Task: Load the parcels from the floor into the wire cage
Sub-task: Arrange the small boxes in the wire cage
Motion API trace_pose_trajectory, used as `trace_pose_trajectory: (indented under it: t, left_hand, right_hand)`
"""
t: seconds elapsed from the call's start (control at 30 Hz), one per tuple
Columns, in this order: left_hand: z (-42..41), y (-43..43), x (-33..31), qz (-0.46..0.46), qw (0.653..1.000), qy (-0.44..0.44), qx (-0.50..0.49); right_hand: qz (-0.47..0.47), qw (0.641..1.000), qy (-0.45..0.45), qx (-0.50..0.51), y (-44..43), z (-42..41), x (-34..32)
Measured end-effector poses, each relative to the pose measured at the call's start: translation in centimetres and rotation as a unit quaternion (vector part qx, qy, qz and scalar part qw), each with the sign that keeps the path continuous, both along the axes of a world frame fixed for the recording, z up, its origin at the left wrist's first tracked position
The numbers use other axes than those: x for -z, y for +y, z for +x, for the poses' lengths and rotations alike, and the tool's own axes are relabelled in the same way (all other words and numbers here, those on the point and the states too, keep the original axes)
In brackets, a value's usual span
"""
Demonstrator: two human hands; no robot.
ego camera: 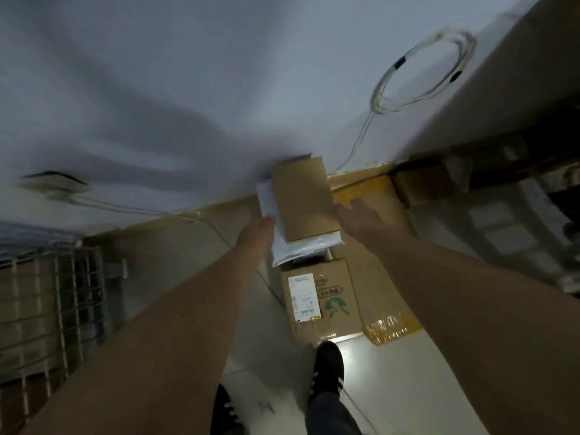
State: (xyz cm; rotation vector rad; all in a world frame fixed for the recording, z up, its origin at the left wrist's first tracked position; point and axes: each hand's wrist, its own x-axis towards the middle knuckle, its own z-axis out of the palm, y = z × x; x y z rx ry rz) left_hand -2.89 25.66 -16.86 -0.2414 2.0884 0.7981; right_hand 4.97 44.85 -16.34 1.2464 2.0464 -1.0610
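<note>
A small brown cardboard parcel (303,199) lies on top of a white plastic mailer (292,249), both lifted in front of the wall. My left hand (255,229) grips the stack's left edge. On the right edge rests my right hand (361,215); its fingers are partly hidden behind the cardboard. Below them on the floor lies a brown box (337,301) with a white label and green print. The wire cage (59,306) stands at the far left with cardboard inside.
A yellow-taped carton (387,312) lies right of the labelled box. More boxes (420,183) and a dark shelf fill the right side. A coiled white cable (420,70) hangs on the wall. My feet (328,368) stand on the pale floor.
</note>
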Motion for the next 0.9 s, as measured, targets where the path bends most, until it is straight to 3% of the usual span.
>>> trace_pose_trajectory:
  t: [0.1,0.23,0.47,0.67,0.9]
  left_hand:
    - [-0.6,1.2,5.7,0.067,0.990,-0.033,-0.116]
    - [-1.0,3.3,9.5,0.146,0.974,-0.060,-0.160]
    - [-0.1,4.3,12.9,0.193,0.957,-0.019,-0.215]
    - [0.6,3.5,11.2,0.196,0.954,0.016,-0.226]
    - [1.4,2.6,3.8,0.247,0.955,0.050,-0.159]
  right_hand:
    - [-0.040,0.998,0.030,0.042,0.9,-1.3,4.4]
    - [-0.114,0.987,0.072,0.089,-0.1,-2.5,8.4]
    - [-0.057,0.981,0.144,0.120,-0.8,-1.1,11.7]
    - [-0.054,0.974,0.178,0.128,-1.2,-0.3,9.4]
    - [-0.035,0.957,0.243,0.153,-2.2,2.2,3.4]
